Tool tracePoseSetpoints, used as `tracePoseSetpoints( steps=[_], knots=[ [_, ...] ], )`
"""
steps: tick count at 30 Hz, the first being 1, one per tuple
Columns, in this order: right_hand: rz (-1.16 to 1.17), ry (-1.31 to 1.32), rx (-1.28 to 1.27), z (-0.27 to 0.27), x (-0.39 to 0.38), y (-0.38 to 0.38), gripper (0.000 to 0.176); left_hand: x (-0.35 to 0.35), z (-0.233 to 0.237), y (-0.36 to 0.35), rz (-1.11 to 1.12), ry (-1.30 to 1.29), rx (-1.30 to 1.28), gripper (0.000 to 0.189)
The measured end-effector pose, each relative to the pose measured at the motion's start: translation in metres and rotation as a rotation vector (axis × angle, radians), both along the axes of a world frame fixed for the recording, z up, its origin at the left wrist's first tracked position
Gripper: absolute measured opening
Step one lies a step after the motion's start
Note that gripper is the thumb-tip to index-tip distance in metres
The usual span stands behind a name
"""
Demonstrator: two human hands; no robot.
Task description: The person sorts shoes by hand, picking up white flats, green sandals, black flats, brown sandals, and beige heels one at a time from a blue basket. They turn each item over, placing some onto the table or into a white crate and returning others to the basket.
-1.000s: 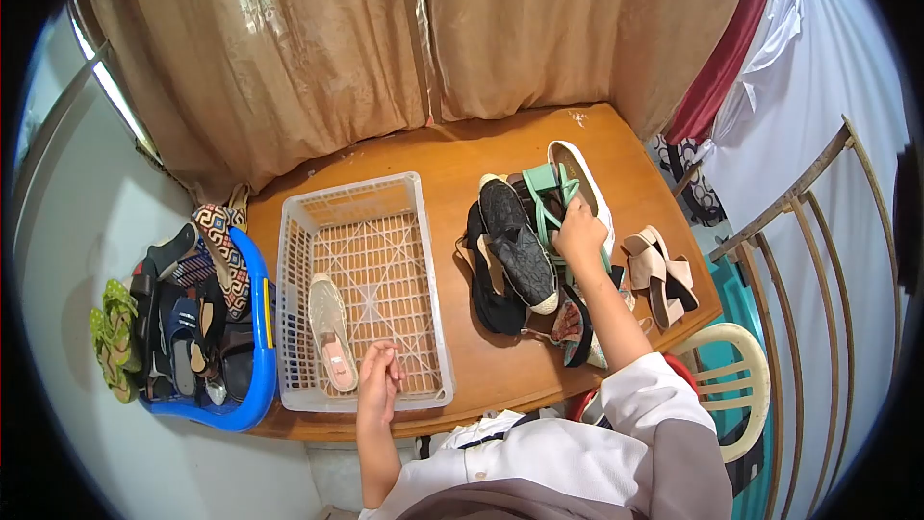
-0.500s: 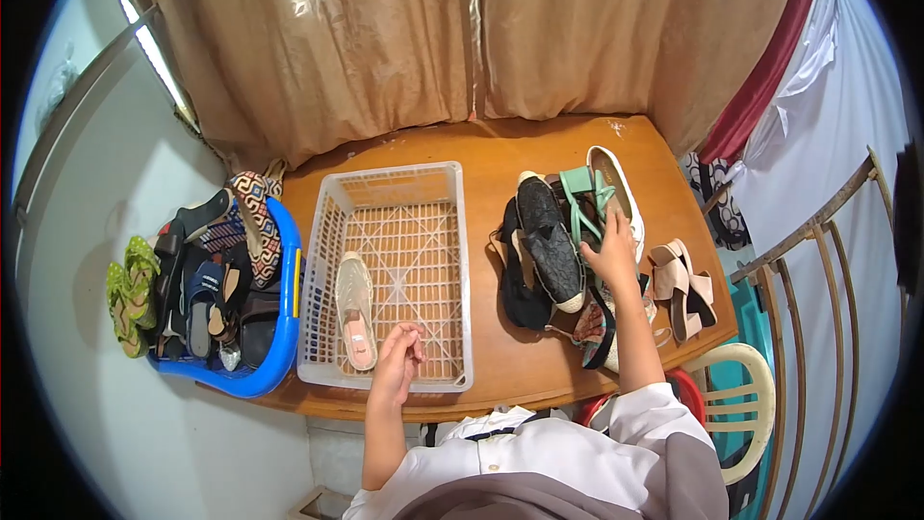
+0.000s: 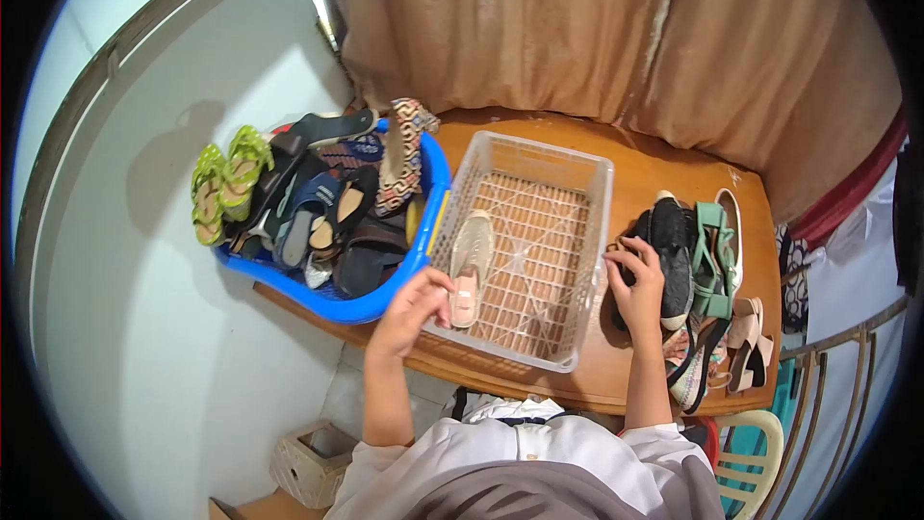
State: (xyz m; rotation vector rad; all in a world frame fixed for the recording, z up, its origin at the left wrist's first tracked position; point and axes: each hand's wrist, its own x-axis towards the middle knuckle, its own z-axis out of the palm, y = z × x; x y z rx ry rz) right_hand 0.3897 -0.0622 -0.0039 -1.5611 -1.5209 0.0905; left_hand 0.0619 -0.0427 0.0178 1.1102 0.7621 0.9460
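My left hand [image 3: 416, 300] hovers with loose, parted fingers at the near-left corner of a white plastic basket [image 3: 589, 231], holding nothing. A beige flat shoe [image 3: 470, 255] lies inside that basket, just right of the hand. My right hand [image 3: 637, 284] is curled over a black shoe [image 3: 669, 248] at the left side of a shoe pile, right beside the basket's right wall. A green strappy sandal [image 3: 712, 265] and a white shoe [image 3: 734, 217] lie in the same pile, to the right of the black shoe.
A blue tub [image 3: 385, 305] packed with several shoes stands at the table's left end, green sandals [image 3: 219, 183] hanging over its far side. Pink sandals [image 3: 746, 351] lie near the wooden table's [image 3: 664, 169] right edge. Curtains hang behind; a cream chair [image 3: 756, 467] is at lower right.
The view has swung left and the scene shifted right. My right hand left the green sandal for the black shoe. My left hand moved from inside the basket to its near-left corner.
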Motion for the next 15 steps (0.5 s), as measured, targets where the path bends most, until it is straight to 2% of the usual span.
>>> tracePoseSetpoints(
  steps=[1,3,5,7,10,15],
  knots=[
    [0.035,0.070,-0.036,0.001,-0.017,0.004,0.014,-0.016,0.012,0.002,0.096,0.042,0.051,0.013],
    [0.133,0.068,-0.029,0.005,-0.049,0.012,0.013,-0.056,0.026,0.015,0.259,0.305,0.165,0.015],
    [0.214,0.079,0.002,0.008,-0.083,0.019,0.014,-0.108,0.017,0.044,0.419,0.820,0.403,0.023],
    [0.345,0.054,0.021,0.012,-0.114,0.026,0.013,-0.155,-0.008,0.076,0.472,1.162,0.716,0.038],
    [0.514,0.010,0.056,0.016,-0.164,0.038,0.015,-0.180,-0.030,0.102,0.280,1.369,0.544,0.061],
    [0.762,-0.159,0.036,0.000,-0.230,0.060,0.020,-0.184,-0.050,0.124,0.246,1.514,0.599,0.063]
  ],
)
